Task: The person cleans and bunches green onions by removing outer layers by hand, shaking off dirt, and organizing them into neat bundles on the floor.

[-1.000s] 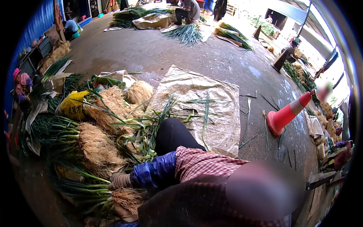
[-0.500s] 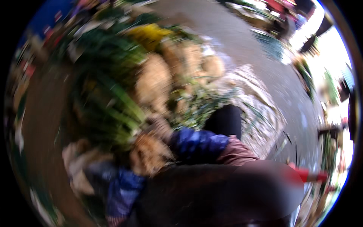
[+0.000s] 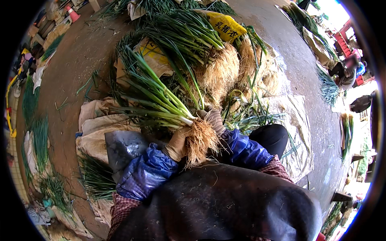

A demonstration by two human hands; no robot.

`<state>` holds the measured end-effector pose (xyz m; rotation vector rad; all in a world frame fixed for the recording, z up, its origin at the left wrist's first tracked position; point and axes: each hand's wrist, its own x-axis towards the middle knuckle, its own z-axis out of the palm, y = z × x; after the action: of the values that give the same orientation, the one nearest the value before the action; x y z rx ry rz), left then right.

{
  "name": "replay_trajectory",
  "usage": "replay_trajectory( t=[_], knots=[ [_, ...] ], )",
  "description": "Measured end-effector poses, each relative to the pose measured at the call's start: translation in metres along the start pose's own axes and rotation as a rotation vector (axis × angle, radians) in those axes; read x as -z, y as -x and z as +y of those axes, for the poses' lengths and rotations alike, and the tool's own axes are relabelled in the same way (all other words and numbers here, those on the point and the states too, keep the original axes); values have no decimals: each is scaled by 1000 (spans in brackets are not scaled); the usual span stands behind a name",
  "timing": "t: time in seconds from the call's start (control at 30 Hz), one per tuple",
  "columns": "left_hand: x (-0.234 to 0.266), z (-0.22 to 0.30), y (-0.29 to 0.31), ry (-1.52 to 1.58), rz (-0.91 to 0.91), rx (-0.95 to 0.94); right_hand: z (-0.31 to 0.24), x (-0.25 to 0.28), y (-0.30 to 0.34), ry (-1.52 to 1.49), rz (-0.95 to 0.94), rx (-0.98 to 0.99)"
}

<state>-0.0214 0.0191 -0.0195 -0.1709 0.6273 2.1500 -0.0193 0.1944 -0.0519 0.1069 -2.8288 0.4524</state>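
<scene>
My left hand, in a tan glove, is closed round the white base of a bunch of green onions. The bunch lies tilted, its leaves pointing up and left. Its tangled pale roots hang toward my lap between my two hands. My right hand, gloved too, is closed at the far side of the roots, with a few green stalks rising by its fingers. Part of its grip is hidden behind the bunch. Blue sleeve covers wrap both forearms.
Beyond my hands lies a heap of green onions with thick roots and a yellow printed sack. Loose leaves litter a pale sack at right. A dark apron covers my lap. More onions lie at left.
The view has turned and sharpened from a blur, so the bunch now sits nearer the middle. Both hands stay at its root end, and the leaves now fan up and left.
</scene>
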Motion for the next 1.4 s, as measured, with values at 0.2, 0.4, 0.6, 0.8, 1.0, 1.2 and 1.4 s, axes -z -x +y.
replay_trajectory(
  t=[0.2, 0.4, 0.6, 0.8, 1.0, 1.2, 1.4],
  knots=[
    [16, -4, -6, -63, 66, 10, -1, -32, -5, -1198, 103, -480],
    [-10, 4, 6, 120, -64, -46, -26, 29, -17, -1286, 4, -536],
    [-10, 3, 12, 134, -59, -96, -27, 43, -28, -1474, -367, -679],
    [-13, 7, 13, 116, -136, -164, -16, 42, -30, -1981, -144, -640],
    [-2, 2, 7, 105, -202, -76, 3, 16, -50, -2069, -427, -668],
    [-10, 3, 14, 36, -156, -83, 8, 19, -49, -2053, -471, -669],
    [-25, 10, 18, -1, -221, 14, 63, -54, 1, -1020, -388, -113]
  ],
)
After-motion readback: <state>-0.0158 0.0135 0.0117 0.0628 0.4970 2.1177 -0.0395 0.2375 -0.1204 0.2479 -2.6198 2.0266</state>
